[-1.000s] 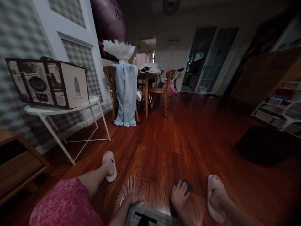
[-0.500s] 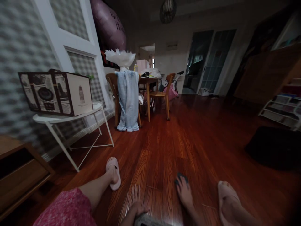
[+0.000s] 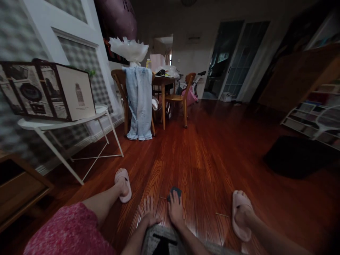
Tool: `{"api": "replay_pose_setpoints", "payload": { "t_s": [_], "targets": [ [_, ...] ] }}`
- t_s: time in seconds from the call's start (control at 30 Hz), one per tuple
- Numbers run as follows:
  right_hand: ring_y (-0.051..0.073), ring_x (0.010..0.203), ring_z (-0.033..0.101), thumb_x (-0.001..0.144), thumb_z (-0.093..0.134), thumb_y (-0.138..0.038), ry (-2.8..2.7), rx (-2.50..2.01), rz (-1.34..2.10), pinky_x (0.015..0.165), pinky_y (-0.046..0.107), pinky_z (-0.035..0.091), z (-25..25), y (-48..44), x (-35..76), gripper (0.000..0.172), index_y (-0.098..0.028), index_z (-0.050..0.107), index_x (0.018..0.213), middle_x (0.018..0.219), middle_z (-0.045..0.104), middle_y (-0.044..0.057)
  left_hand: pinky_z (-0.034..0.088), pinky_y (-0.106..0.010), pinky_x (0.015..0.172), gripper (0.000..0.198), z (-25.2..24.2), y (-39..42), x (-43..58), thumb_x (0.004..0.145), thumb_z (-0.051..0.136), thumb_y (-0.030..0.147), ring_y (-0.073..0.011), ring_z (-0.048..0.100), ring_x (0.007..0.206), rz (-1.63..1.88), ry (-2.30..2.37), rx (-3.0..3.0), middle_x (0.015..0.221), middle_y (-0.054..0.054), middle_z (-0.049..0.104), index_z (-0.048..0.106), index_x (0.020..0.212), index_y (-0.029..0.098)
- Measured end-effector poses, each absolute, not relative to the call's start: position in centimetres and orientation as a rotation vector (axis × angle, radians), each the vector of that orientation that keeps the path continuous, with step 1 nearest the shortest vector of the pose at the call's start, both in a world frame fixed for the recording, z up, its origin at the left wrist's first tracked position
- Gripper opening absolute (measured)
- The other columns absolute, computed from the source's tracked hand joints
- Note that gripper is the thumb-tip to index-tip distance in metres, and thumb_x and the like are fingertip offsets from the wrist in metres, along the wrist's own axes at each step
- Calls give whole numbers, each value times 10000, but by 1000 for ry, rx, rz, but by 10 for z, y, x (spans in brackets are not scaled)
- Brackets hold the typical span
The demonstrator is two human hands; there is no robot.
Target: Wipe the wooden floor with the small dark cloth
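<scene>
My left hand (image 3: 148, 211) lies flat on the reddish wooden floor (image 3: 196, 152), its fingers spread and nothing in it. Just right of it, my right hand (image 3: 175, 209) presses a small dark grey cloth (image 3: 178, 193) against the boards. The fingers rest over the cloth, and a dark edge shows past the fingertips; its exact kind is hard to make out. Both forearms reach forward beside a grey garment (image 3: 162, 235) with a black print.
Feet in pink slippers are at left (image 3: 124, 187) and right (image 3: 240, 216). A white side table (image 3: 102, 112) bears a printed box (image 3: 79, 92). Jeans (image 3: 139, 102) hang over a chair beside a dining table (image 3: 163, 82). At right lies a black object (image 3: 300, 156).
My right hand has slid left across the floor with the dark cloth, closer to my left hand. The left hand stays flat. The view has tilted down and turned slightly right.
</scene>
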State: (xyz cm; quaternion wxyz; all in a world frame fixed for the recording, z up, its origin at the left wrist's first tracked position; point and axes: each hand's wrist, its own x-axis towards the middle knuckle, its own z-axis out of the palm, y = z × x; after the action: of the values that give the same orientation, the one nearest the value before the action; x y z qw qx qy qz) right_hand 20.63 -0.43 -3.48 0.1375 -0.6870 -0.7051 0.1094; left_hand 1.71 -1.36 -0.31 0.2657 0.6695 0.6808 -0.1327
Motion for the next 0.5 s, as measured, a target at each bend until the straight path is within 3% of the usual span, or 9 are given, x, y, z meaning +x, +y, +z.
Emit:
{"api": "replay_pose_setpoints", "payload": {
  "t_s": [0.1,0.2,0.37,0.5],
  "targets": [
    [213,1538,228,950,411,-321,-2356,-1620,494,1255,477,158,-29,0,189,595,-309,405,1545,1665,285,18,2,-684,1171,1303,-3,-14,17,524,585,748,-374,-258,1510,-336,1848,1805,1713,44,-136,-97,1563,357],
    [197,1521,272,967,377,-343,-2359,-1599,437,1243,461,205,-25,12,231,556,-322,448,1518,1644,344,16,-30,-684,1163,1342,-2,-12,16,476,581,756,-392,-226,1520,-324,1853,1802,1721,24,-96,-102,1557,348],
    [258,1478,357,965,245,-306,-1724,-2218,30,1176,526,306,-34,13,363,585,-188,558,1445,1563,461,135,-4,-683,1153,1368,-2,-10,16,435,590,744,-404,-183,1532,-319,1852,1791,1726,9,-66,-78,1559,343],
    [348,1462,359,966,199,-319,-1153,-2454,-239,1091,658,334,-49,-8,410,628,-115,506,1474,1532,457,244,29,-684,1134,1277,-1,-12,15,483,568,749,-395,-194,1529,-312,1863,1804,1727,57,-46,-31,1559,407]
  ]
}}
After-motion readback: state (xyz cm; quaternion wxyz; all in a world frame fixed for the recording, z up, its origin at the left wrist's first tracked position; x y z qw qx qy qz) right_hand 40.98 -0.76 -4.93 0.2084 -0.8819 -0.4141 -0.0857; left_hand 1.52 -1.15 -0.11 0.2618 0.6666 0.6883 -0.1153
